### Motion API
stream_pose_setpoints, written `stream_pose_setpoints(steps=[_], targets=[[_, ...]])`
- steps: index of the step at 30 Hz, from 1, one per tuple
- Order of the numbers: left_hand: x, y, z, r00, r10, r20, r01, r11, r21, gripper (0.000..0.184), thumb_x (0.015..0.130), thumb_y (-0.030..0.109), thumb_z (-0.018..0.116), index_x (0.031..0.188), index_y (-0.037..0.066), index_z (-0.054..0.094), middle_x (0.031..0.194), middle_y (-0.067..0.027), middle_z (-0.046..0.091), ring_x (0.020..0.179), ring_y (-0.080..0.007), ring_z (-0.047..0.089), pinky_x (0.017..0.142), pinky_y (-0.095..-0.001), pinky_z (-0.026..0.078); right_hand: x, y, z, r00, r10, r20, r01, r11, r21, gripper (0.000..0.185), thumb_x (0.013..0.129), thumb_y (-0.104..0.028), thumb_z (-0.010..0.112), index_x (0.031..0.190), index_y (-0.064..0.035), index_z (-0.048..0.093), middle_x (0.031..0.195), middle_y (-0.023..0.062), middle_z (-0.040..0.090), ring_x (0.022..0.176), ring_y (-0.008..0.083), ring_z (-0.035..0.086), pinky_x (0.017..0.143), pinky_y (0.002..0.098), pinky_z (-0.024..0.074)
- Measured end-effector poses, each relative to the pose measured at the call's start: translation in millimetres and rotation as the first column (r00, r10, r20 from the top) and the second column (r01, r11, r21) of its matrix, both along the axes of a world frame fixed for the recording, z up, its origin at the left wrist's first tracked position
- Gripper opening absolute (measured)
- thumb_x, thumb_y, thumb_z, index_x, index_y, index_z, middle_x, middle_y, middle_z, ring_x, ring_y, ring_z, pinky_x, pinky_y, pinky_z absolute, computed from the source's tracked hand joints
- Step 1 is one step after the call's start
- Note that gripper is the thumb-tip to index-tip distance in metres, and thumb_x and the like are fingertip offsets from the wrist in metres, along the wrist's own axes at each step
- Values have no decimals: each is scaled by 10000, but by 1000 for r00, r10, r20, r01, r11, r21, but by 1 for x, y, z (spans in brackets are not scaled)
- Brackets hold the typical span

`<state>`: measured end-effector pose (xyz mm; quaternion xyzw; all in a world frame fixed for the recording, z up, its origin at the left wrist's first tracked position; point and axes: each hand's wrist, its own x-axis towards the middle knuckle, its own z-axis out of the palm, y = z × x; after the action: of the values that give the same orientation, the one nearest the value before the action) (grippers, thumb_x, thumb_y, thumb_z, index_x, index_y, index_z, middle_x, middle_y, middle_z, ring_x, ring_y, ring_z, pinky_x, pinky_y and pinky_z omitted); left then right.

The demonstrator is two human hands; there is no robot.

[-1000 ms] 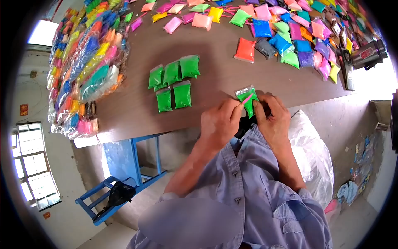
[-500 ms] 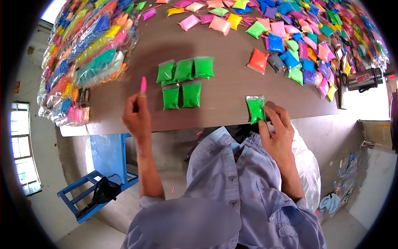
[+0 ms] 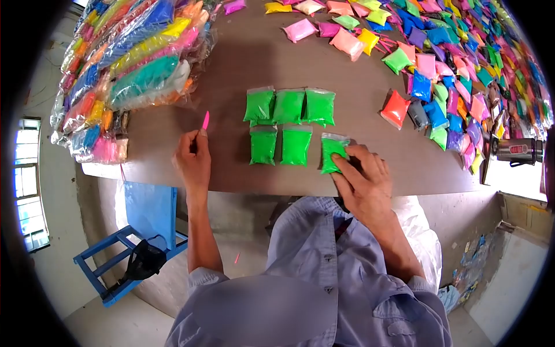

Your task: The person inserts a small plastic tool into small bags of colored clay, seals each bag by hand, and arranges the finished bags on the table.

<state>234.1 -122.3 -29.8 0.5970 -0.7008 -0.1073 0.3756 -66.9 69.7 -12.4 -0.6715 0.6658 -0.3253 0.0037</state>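
We find the green packet point(image 3: 328, 155) near the front edge of the brown surface point(image 3: 222, 168), at the right end of the nearer row. The grip of the right hand point(image 3: 368, 185) is closed on it, with the thumb across its face; we suppose it is held from this side so that the clear top strip remains uncovered. Whether it already rests on the surface, we cannot tell. Beside it lie two green packets point(image 3: 296, 147), upright like it, and behind them the far row point(image 3: 290, 108), where some packets seem to lie over others, perhaps to save room. The grip of the left hand point(image 3: 192, 156) is closed on a pink stick point(image 3: 206, 120), tip pointing away from us, probably kept there for being quickly ready. Farther out, a red packet point(image 3: 395, 109) lies next to the mixed heap point(image 3: 437, 114) at right, and clear bags point(image 3: 144, 81) are piled at left, which seems to leave the middle for the green ones.
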Motion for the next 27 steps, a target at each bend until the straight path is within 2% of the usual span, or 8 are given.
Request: stream_pose_setpoints(steps=[8, 10, 13, 15, 19, 21, 25, 27], targets=[[-1, 0, -1, 1000, 22, 5, -22, 999, 33, 169, 960, 161, 730, 919, 4, 682, 752, -122, 650, 640, -217, 593, 608, -354, 480, 5, -18, -6, 999, 27, 23, -26, 999, -20, 340, 793, -154, 798, 1129, -123, 764, 1135, 60, 608, 856, 262, 591, 734, 390, 462], [-2, -2, -1, 1000, 25, -10, -25, 1000, 15, 167, 960, 156, 728, 918, 2, 680, 759, -125, 653, 643, -219, 598, 606, -357, 480, 5, -21, -5, 998, 36, 50, -36, 999, -9, 396, 738, -128, 842, 1126, -108, 767, 1128, 77, 628, 872, 274, 612, 737, 399, 493], [1, -3, -6, 1000, 20, -15, -20, 1000, -1, 148, 961, 136, 723, 912, 4, 678, 762, -127, 650, 643, -221, 608, 607, -360, 484, 4, -25, -2, 996, 56, 75, -54, 998, -21, 405, 724, -120, 836, 1122, -110, 763, 1130, 81, 618, 861, 281, 606, 733, 404, 494], [2, -2, -4, 1000, 3, 6, -3, 999, 47, 117, 949, 112, 725, 914, 9, 683, 754, -128, 637, 630, -244, 601, 599, -368, 482, 4, -26, -1, 996, 59, 59, -57, 997, -45, 409, 719, -115, 834, 1121, -112, 760, 1134, 82, 612, 851, 279, 600, 730, 405, 491], [-4, -2, -2, 999, -37, 18, 38, 998, -45, 87, 927, 88, 731, 915, 14, 686, 748, -130, 629, 624, -271, 598, 585, -382, 477, 4, -25, 1, 992, 66, 108, -60, 997, -54, 407, 725, -120, 835, 1124, -109, 757, 1132, 78, 616, 849, 273, 601, 720, 403, 488], [-7, 0, 0, 998, -6, 67, 9, 999, -39, 72, 916, 74, 726, 914, 14, 687, 751, -132, 633, 617, -286, 592, 576, -390, 471, 4, -24, 2, 988, 56, 145, -49, 998, -50, 399, 730, -128, 840, 1118, -95, 754, 1135, 73, 620, 845, 261, 603, 716, 398, 488], [-6, -1, -7, 996, 5, 86, 1, 998, -70, 61, 919, 72, 713, 912, 17, 688, 753, -137, 641, 615, -287, 600, 578, -392, 475, 2, -22, 0, 972, 41, 232, -8, 990, -140, 379, 729, -84, 836, 1098, -62, 750, 1086, 72, 658, 807, 243, 629, 701, 383, 511], [-4, -2, -8, 999, 24, 37, -23, 998, -50, 87, 932, 95, 712, 918, 13, 685, 745, -132, 654, 601, -251, 594, 580, -380, 470, -1, -21, 2, 962, 32, 270, 16, 985, -174, 343, 743, -61, 823, 1078, -57, 751, 1055, 77, 680, 810, 250, 652, 700, 363, 532]])
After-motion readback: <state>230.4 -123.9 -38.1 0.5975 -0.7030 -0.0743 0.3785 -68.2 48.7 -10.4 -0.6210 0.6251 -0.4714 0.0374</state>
